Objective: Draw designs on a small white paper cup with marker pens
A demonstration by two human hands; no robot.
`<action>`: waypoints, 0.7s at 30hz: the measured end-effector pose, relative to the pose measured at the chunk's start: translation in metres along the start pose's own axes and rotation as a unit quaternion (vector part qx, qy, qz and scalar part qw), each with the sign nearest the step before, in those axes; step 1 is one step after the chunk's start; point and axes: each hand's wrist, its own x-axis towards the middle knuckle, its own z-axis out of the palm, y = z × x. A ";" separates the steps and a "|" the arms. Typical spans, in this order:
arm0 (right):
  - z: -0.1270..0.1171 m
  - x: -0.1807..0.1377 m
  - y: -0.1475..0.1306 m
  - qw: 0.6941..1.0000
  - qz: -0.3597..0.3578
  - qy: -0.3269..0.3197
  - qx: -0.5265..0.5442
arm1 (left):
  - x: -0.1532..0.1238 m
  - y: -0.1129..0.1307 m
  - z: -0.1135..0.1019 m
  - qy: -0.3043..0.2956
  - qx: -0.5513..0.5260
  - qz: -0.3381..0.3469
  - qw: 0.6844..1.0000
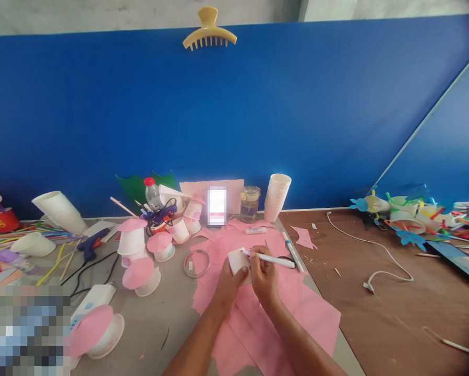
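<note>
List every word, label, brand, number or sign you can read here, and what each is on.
None can be read with certainty.
Red container, far left: yellow marking, too blurred to read.
Lit screen: washed out, nothing legible.
White box at lower left: bluish marks, too blurred.
Capped marker at the pink paper's right edge: any print is too small.
White marker in the right hand: no readable print.

Cup point(236, 260) over paper sheets point(314, 310), jar point(250, 207) behind

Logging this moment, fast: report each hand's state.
Left hand: closed, holding what looks like a white paper cup.
Right hand: closed, holding a white marker.
</note>
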 end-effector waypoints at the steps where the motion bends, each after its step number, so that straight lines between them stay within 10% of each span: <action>1: 0.000 0.000 0.000 1.000 0.005 0.002 0.000 | 0.000 0.000 0.000 0.001 -0.008 -0.002 1.000; 21: -0.001 0.004 -0.007 0.995 0.087 0.023 0.053 | -0.001 0.003 0.002 -0.002 -0.049 -0.014 0.999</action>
